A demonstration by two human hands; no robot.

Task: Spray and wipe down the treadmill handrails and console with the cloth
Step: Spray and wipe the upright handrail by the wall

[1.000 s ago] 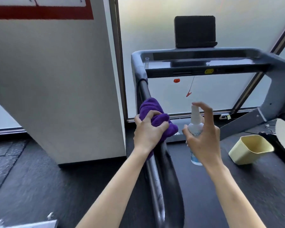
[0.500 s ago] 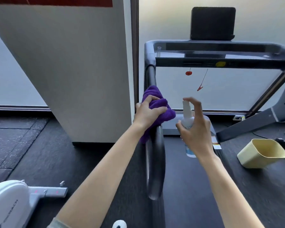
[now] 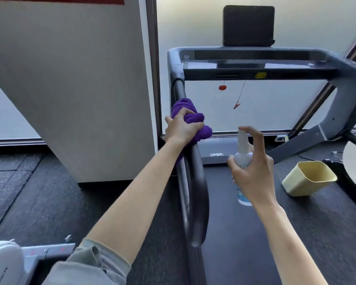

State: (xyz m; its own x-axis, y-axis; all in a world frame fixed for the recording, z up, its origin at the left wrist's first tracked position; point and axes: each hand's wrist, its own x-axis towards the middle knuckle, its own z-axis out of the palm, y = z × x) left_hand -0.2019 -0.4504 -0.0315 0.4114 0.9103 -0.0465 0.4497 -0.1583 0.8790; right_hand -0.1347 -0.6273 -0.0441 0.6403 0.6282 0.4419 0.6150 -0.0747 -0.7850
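Note:
My left hand [image 3: 180,128] presses a bunched purple cloth [image 3: 185,114] around the treadmill's black left handrail [image 3: 197,194], about a third of the way down from the console. My right hand [image 3: 253,171] holds a small clear spray bottle [image 3: 242,153] upright over the belt, index finger resting on the white nozzle top, which faces the left handrail. The grey console bar [image 3: 255,66] spans the top, with a black screen [image 3: 248,25] standing on it. The right handrail is mostly out of frame.
A white pillar [image 3: 80,89] stands close to the left of the handrail. A pale yellow bin [image 3: 308,178] lies tipped on the black belt [image 3: 245,243] at right. A red safety key and clip [image 3: 237,105] hang under the console. Part of a white machine [image 3: 4,262] is at lower left.
The view has shifted, bringing the treadmill further right and the floor machine into view. My left hand with the cloth slid slightly up the rail; the bottle hand stayed beside it.

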